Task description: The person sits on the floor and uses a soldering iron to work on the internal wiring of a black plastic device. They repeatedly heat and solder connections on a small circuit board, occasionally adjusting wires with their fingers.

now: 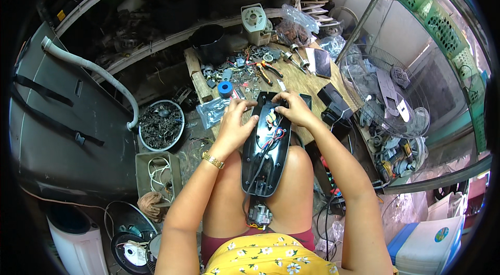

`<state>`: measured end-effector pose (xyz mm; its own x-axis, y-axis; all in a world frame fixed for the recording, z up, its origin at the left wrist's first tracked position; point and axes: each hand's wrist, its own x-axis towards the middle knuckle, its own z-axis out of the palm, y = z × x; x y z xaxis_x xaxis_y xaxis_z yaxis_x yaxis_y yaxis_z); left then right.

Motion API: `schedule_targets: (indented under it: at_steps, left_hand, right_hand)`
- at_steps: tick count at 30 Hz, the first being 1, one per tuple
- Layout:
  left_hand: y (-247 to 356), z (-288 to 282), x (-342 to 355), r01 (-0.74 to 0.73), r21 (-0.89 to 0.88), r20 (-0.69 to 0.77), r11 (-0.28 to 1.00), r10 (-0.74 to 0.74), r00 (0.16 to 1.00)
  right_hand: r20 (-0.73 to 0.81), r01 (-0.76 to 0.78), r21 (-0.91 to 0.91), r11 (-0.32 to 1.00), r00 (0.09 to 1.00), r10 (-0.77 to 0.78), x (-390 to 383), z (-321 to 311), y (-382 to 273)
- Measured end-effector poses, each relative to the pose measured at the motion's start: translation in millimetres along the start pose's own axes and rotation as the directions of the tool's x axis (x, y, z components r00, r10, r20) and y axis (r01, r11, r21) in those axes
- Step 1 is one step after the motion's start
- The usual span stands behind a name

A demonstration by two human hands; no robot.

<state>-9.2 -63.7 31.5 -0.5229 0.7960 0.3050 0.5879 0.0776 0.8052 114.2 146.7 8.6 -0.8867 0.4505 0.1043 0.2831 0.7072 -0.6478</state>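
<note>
A long black plastic housing (253,164), hollow side up, rests across my thighs. Red, blue and white wires (273,142) run inside it, with a pale connector (271,118) near its far end. My left hand (234,126) grips the far left rim, thumb along the edge. On the far right rim is my right hand (298,111), its fingers curled over and its thumb reaching inside close to the connector. A dark cable leads from the near end toward a small grey motor (260,215) between my thighs.
On the wooden table (312,85) ahead lie pliers (268,70), blue tape (225,88), a phone (322,62) and scattered small parts. Left stands a basin of dark scraps (161,125). Right are a wire fan guard (388,93) and a power drill (388,167).
</note>
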Motion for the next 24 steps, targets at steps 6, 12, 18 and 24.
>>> schedule_targets:
  at_steps: [6,12,18,24]
  left_hand:
    - [10,-16,-21,-0.009,0.066,0.004,0.998,0.008,1.000]
    - [22,-34,-58,-0.019,0.263,-0.010,0.965,0.022,1.000]
    - [22,-37,-74,0.019,0.175,-0.028,0.984,-0.014,0.999]
    - [45,-29,-69,0.009,0.373,0.016,0.928,-0.016,1.000]
  right_hand:
    - [0.000,-0.052,0.006,0.999,0.999,0.052,-7,4,1]
    - [-0.031,-0.045,0.005,0.999,0.998,0.045,-6,-1,-12]
    - [-0.079,-0.014,0.093,0.996,0.997,0.021,-8,-14,2]
    - [-0.148,-0.070,0.145,0.987,0.985,0.092,-23,-21,0]
